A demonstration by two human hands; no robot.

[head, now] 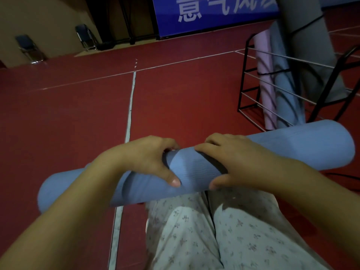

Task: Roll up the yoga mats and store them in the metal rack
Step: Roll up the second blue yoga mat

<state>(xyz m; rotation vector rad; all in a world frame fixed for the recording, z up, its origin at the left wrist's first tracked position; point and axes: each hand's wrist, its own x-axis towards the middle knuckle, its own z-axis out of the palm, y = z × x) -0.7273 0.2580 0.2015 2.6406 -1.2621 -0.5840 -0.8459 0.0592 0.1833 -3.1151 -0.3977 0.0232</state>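
A rolled blue yoga mat (194, 172) lies crosswise in front of my thighs, off the floor. My left hand (153, 158) grips its middle from the left, thumb on the near side. My right hand (233, 160) grips it just to the right, fingers over a dark strap around the roll. The black metal rack (251, 78) stands at the right. In it stand a pink rolled mat (263, 75), a blue rolled mat (286, 90) and a grey rolled mat (307, 36), all upright.
The red sports floor (78, 114) has white lines crossing it. Two folding chairs (29, 47) stand by the far wall at the left. A blue banner (204, 14) hangs at the back. My floral trousers (214, 230) fill the lower middle.
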